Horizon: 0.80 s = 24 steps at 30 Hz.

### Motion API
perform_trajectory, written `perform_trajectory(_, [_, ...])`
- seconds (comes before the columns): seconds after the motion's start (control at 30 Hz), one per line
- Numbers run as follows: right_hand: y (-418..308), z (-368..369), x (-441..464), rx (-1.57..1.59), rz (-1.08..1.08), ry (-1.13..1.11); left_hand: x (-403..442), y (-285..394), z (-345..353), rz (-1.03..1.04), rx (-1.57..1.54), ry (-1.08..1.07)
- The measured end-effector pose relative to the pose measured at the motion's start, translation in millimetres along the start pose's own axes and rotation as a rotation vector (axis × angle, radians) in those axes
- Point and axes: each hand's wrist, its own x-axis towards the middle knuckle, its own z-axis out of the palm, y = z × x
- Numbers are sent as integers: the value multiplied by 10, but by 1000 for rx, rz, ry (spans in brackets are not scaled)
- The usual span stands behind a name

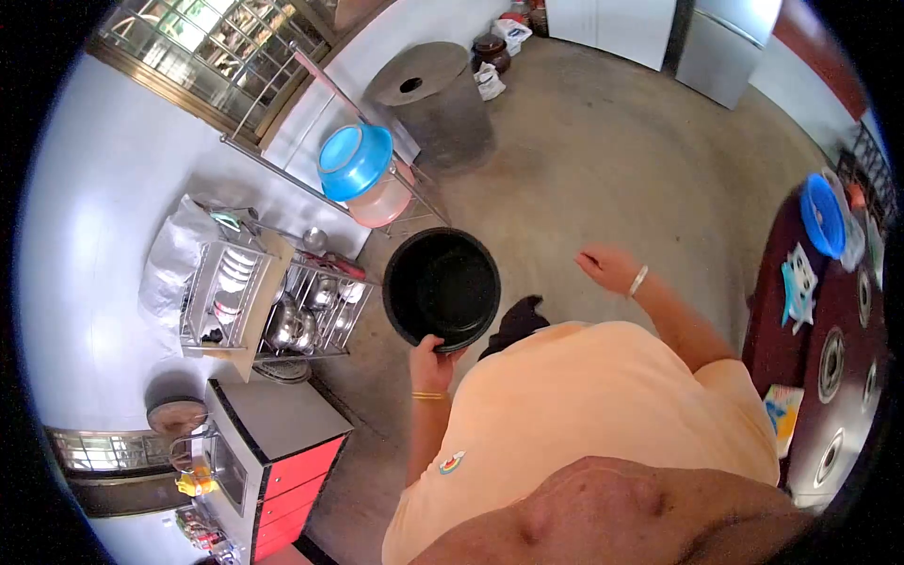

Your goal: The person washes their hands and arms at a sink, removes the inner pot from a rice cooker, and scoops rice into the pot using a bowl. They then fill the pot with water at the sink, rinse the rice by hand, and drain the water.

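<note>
A deep, round black bucket [441, 282] hangs in front of my body, its open top facing me, with no contents that I can make out. My left hand [435, 356], wearing a yellow bracelet, grips the near rim, thumb on the inner side. Out to the right, over the floor, is my right hand [607, 267] with a pale bracelet at its wrist. Its fingers are curled in and nothing shows in them. Just right of the bucket, a dark piece of cloth or footwear [516, 325] is partly hidden by my shirt.
Ahead, a metal stand carries a blue basin [356, 162] and a pink basin [383, 202], near a grey cylinder [433, 104]. On the left are a dish rack [231, 292] and a red-fronted sink cabinet [299, 494]. A dark table [800, 348] stands right.
</note>
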Motion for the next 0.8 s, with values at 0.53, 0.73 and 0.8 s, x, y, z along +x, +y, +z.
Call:
perform_trajectory(0.53, [2048,326,5468,-221,279,-727,3803,2693,1856,99,-79,133])
perform_trajectory(0.73, [1743,347,8610,-219,-238,-450,4805,2941,2560,246,-127,320])
perform_trajectory(0.8, [1638,653,9502,-194,-370,-444,5052,2866,2735,201,-240,505])
